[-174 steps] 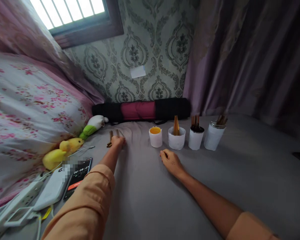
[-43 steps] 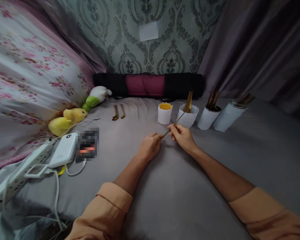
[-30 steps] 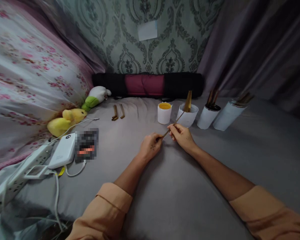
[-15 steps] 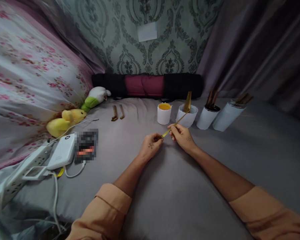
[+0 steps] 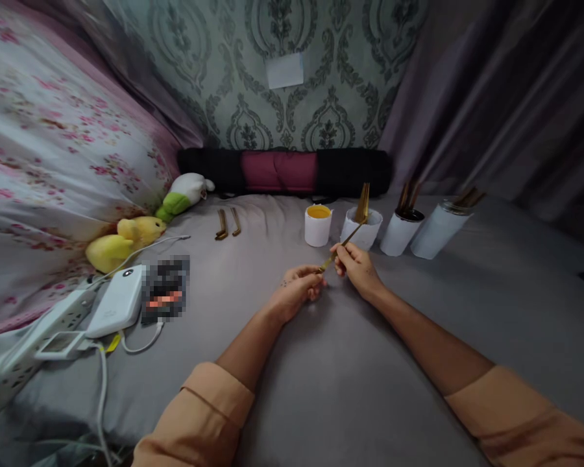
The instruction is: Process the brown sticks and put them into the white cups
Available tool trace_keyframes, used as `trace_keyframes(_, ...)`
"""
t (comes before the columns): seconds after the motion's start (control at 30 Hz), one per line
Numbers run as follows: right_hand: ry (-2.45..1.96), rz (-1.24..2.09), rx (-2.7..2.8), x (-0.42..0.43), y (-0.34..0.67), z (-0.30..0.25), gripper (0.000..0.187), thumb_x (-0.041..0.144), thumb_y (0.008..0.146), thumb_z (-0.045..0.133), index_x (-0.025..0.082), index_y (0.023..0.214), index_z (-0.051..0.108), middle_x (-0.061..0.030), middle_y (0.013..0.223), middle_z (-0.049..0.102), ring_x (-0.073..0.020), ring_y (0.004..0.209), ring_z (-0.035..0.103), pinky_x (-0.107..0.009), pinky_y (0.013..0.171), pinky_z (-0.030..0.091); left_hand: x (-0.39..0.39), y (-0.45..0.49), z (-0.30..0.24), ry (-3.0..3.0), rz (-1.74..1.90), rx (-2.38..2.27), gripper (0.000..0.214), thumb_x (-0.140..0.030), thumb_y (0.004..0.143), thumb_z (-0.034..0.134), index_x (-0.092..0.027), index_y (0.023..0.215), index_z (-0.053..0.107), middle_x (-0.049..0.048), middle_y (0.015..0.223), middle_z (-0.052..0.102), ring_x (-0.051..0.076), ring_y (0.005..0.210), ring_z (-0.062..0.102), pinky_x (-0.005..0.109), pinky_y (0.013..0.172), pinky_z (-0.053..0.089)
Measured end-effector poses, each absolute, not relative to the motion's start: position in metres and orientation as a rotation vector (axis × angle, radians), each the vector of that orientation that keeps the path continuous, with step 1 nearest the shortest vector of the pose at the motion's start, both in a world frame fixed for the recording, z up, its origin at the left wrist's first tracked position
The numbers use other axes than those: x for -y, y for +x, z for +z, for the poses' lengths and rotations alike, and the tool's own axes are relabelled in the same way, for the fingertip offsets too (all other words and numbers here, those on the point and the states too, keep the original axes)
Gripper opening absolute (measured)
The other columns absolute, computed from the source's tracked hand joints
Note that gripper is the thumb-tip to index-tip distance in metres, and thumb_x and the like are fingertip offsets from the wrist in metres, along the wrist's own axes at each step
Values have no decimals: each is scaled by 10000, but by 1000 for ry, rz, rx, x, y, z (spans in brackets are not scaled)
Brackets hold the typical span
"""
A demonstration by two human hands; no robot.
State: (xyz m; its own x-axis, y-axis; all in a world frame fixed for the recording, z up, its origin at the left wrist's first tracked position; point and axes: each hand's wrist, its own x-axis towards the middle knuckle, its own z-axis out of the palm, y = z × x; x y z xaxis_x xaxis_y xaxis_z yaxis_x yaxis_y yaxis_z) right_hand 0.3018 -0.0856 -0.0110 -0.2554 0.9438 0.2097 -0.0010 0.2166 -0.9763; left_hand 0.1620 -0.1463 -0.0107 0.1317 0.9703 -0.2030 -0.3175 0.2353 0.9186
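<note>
Golden and thin, the stick (image 5: 341, 246), perhaps a straw, is gripped by the fingers of our left hand (image 5: 296, 293) and right hand (image 5: 358, 271), over the grey bed (image 5: 321, 389)

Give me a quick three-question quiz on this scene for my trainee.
1. What do the left hand and right hand hold between them? A) a book B) a stick C) a ball
2. True or false: the leftmost cup has sticks in it.
3. Fill in: ___ white cups are in the row.

Key: 1. B, each grip pinches one end. 2. False, only a yellow filling shows. 3. Four.
</note>
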Motion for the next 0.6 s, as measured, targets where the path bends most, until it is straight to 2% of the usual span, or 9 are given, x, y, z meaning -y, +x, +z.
trace_keyframes(0.13,-966,1207,1499,86,304,-9,267,434,791,456,174,788,516,58,535,419,-63,410,414,-199,408,311,147,161,-11,707,1091,-846,287,-139,638,632,-81,906,548,47,688,567,45,501,452,182,463,299)
trace_keyframes(0.33,-991,1185,1530,88,305,-5,256,404,798,442,165,769,531,62,503,401,-63,398,375,-201,413,300,149,161,-14,719,1004,-762,368,-162,654,655,-98,1001,547,60,756,594,51,538,476,177,485,328)
trace_keyframes(0.6,-1019,1031,1571,82,311,4,306,437,780,489,159,864,584,48,499,382,-78,426,343,-204,385,268,150,160,-16,791,908,-717,368,-229,654,687,-103,979,571,67,789,610,47,555,500,170,508,352)
